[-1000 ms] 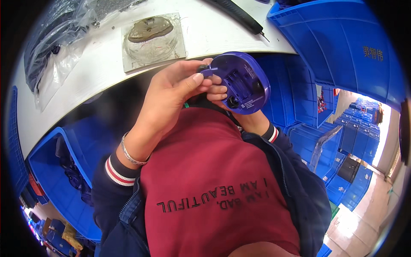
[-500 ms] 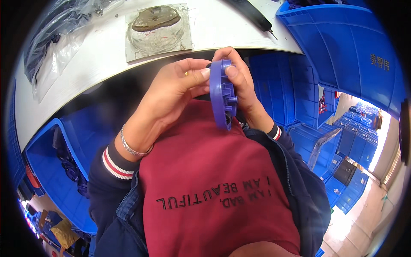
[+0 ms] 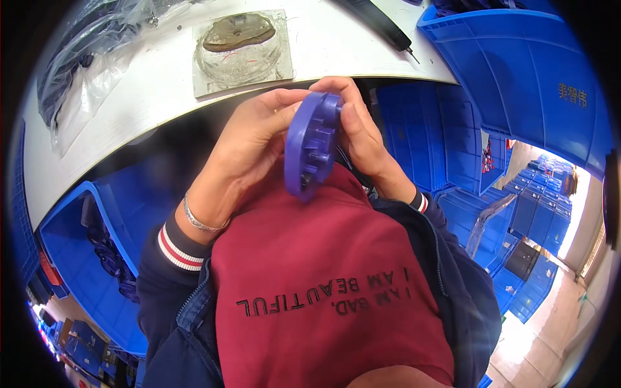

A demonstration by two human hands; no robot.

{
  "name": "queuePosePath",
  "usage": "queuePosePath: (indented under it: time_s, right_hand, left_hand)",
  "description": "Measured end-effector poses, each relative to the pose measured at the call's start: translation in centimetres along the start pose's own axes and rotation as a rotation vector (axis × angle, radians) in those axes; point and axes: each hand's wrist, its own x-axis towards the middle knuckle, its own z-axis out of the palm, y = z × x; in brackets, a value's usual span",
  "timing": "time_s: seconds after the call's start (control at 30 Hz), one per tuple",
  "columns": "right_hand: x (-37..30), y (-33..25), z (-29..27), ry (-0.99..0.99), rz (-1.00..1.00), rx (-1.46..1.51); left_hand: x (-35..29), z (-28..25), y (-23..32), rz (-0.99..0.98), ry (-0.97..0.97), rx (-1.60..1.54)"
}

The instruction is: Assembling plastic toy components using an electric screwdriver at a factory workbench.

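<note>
Between my hands, in front of my chest, is a blue-purple moulded plastic part with a smooth curved wall and ribs and pegs inside. It is tilted, with its ribbed inner side turned to the right. My left hand grips its upper left edge, fingers partly hidden behind the part. My right hand is closed at its top right, thumb and fingers bent around the upper end. A small dark piece sits inside the lower end of the part.
On the white table ahead lies a square plate with a brown moulded form. A black pen-shaped electric screwdriver and a clear plastic bag flank it. Blue bins stand left and right, the left one holding dark parts.
The plastic part has swung left and turned so more of its ribbed inside shows. Both hands still hold it, and the left hand has shifted slightly left.
</note>
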Motion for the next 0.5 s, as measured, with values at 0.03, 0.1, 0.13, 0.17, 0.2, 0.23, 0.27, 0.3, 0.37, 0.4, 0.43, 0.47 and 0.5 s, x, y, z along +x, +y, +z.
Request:
queuePosePath:
  time_s: [0.03, 0.1, 0.13, 0.17, 0.2, 0.23, 0.27, 0.3, 0.37, 0.4, 0.43, 0.47, 0.5]
  right_hand:
    - [-0.1, -0.1, 0.1, -0.009, 0.024, 0.060]
    - [0.1, 0.1, -0.1, -0.014, -0.046, -0.062]
    - [0.2, 0.2, -0.2, -0.023, -0.113, -0.185]
    - [0.2, 0.3, -0.2, -0.032, -0.179, -0.309]
    - [0.2, 0.2, -0.2, -0.027, -0.181, -0.306]
    - [0.1, 0.0, -0.3, -0.045, -0.153, -0.274]
    - [0.0, -0.1, -0.4, -0.062, -0.124, -0.240]
    - [-0.1, -0.1, -0.3, -0.078, -0.095, -0.206]
    - [-0.1, -0.1, -0.1, -0.047, -0.093, -0.176]
    - [-0.2, -0.1, 0.0, -0.022, -0.091, -0.152]
    - [-0.3, -0.1, 0.1, -0.001, -0.090, -0.132]
    - [-0.3, -0.1, 0.2, 0.005, -0.092, -0.130]
    - [-0.3, 0.0, 0.4, 0.022, -0.113, -0.108]
  left_hand:
    - [0.0, -0.3, 0.1, -0.004, -0.002, 0.003]
    - [0.2, -1.0, 0.4, 0.030, -0.032, 0.096]
    - [0.2, -1.1, 0.7, 0.047, -0.046, 0.144]
    - [0.1, -1.2, 0.8, 0.043, -0.048, 0.149]
    - [-0.1, -1.1, 1.0, 0.058, -0.046, 0.202]
    - [-0.4, -1.0, 1.3, 0.074, -0.044, 0.256]
    - [-0.5, -1.0, 1.5, 0.086, -0.042, 0.309]
    - [-0.6, -1.0, 1.7, 0.078, -0.042, 0.315]
    - [-0.7, -1.1, 2.2, 0.067, -0.087, 0.374]
    - [-0.7, -1.1, 2.3, 0.061, -0.111, 0.402]
    - [-0.7, -1.1, 2.3, 0.057, -0.113, 0.406]
    - [-0.7, -1.1, 2.1, 0.038, -0.116, 0.329]
    - [-0.6, -1.1, 1.9, 0.018, -0.120, 0.252]
